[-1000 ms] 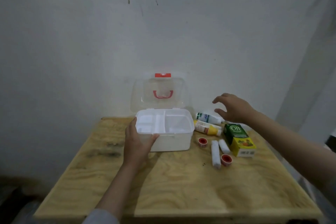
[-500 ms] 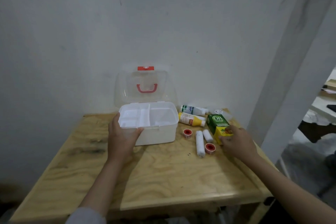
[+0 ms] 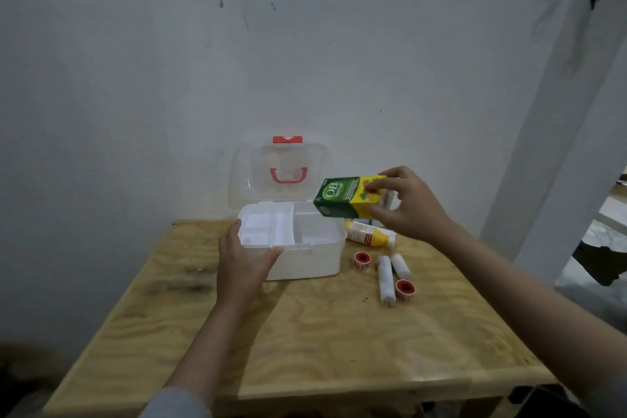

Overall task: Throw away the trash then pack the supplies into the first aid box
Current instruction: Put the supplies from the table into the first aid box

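while the left hand steadies the open box by its front-left corner, the right hand grips the carton above the box's right rim; the box looks empty, and bottle, rolls and tapes lie right of it, unpacked.

White plastic first aid box under the left hand: clear lid, red latch with white cross, red-pink handle. Green-and-yellow cardboard carton in the right hand, white "OB" lettering on the green end, orange print on the yellow end. Below the right hand: yellow bottle with white label, two white gauze rolls, two red-cored white tape rolls, all on the pale wavy-grained plywood table; wall behind grey-white with dark specks.
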